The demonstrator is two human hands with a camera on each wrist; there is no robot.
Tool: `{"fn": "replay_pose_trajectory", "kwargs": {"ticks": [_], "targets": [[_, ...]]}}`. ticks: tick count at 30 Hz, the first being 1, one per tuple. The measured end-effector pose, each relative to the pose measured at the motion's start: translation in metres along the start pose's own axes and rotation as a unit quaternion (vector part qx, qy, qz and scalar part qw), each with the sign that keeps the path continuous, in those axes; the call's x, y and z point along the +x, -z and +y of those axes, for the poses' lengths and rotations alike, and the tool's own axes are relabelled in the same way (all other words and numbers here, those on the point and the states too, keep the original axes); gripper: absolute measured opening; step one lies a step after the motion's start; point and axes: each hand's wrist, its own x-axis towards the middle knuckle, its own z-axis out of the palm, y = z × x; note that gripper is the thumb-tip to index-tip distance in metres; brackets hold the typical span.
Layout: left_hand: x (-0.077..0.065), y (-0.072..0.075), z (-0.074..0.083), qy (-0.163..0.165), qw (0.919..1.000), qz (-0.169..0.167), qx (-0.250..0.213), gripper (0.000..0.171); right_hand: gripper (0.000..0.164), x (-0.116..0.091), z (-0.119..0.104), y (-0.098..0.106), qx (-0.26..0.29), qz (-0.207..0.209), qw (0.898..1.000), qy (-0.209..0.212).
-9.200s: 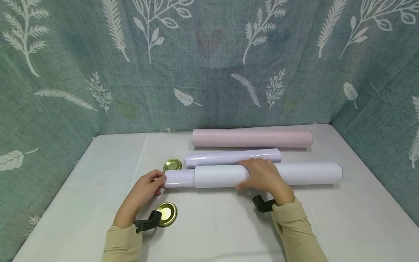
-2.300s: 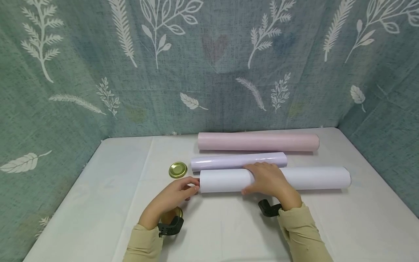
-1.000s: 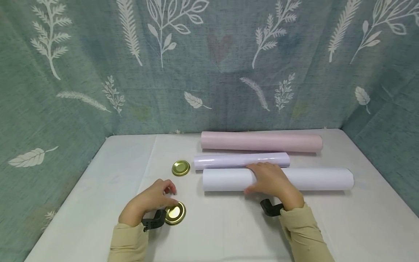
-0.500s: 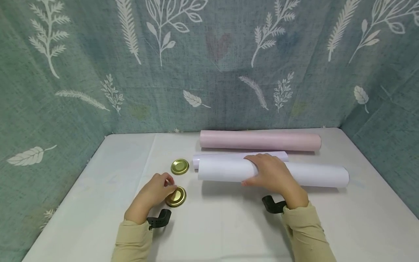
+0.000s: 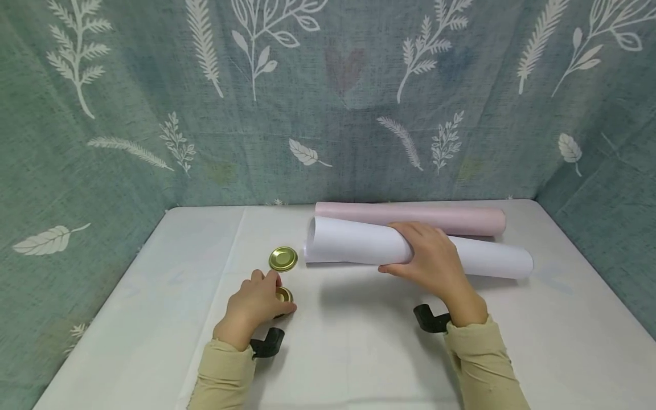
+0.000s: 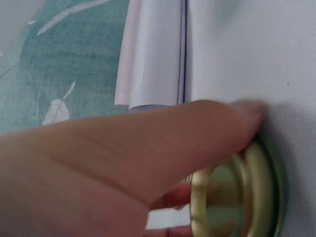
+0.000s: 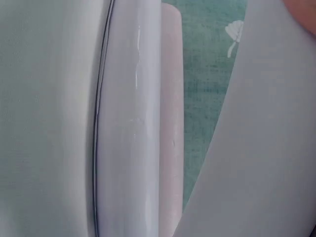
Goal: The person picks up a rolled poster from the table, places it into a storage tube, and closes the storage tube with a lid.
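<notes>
My right hand (image 5: 435, 262) grips the white paper roll (image 5: 359, 242) around its middle. The roll is lifted, its left end higher than its right. Beneath it a glossy lavender roll (image 7: 128, 123) lies on the table, mostly hidden in the head view. My left hand (image 5: 256, 302) pinches a gold jar lid (image 6: 224, 197) between thumb and fingers; the hand covers part of it in the head view. A second gold lid (image 5: 283, 258) lies flat on the table just beyond that hand.
Behind the white roll a pink roll (image 5: 476, 220) lies along the back of the white-covered table (image 5: 359, 359). Green leaf-patterned cloth (image 5: 348, 136) hangs behind the table and along both sides.
Earlier my left hand pushed a narrower lavender roll into the white roll until it was hidden. It then took the nearer lid and moved it away from me. My right hand has raised the white roll.
</notes>
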Motion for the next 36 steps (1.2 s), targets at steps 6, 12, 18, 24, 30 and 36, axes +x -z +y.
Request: {"fn": "replay_pose_trajectory", "kwargs": {"ticks": [6, 12, 18, 24, 30, 36], "targets": [[0.004, 0.001, -0.005, 0.005, 1.0000, -0.003, -0.004, 0.048, 0.069, -0.001, 0.000, 0.000, 0.001, -0.002, 1.000, -0.006], [0.006, 0.005, -0.010, -0.014, 0.9977, -0.029, -0.059, 0.045, 0.069, -0.002, -0.003, 0.000, 0.002, -0.010, 1.000, 0.002], [0.005, 0.009, -0.009, -0.050, 0.9912, -0.049, -0.112, 0.047, 0.070, -0.002, -0.005, -0.001, 0.004, -0.019, 1.000, 0.015], [0.002, 0.015, -0.018, -0.066, 0.9790, -0.090, -0.171, 0.041, 0.074, -0.002, -0.007, -0.002, 0.008, -0.027, 0.999, 0.019], [-0.001, 0.020, -0.023, -0.101, 0.9734, -0.093, -0.184, 0.033, 0.076, -0.002, -0.007, -0.003, -0.001, -0.030, 0.999, 0.017], [-0.001, 0.022, -0.024, -0.134, 0.9687, -0.092, -0.187, 0.028, 0.075, -0.001, -0.007, -0.004, -0.004, -0.035, 0.999, 0.013]]}}
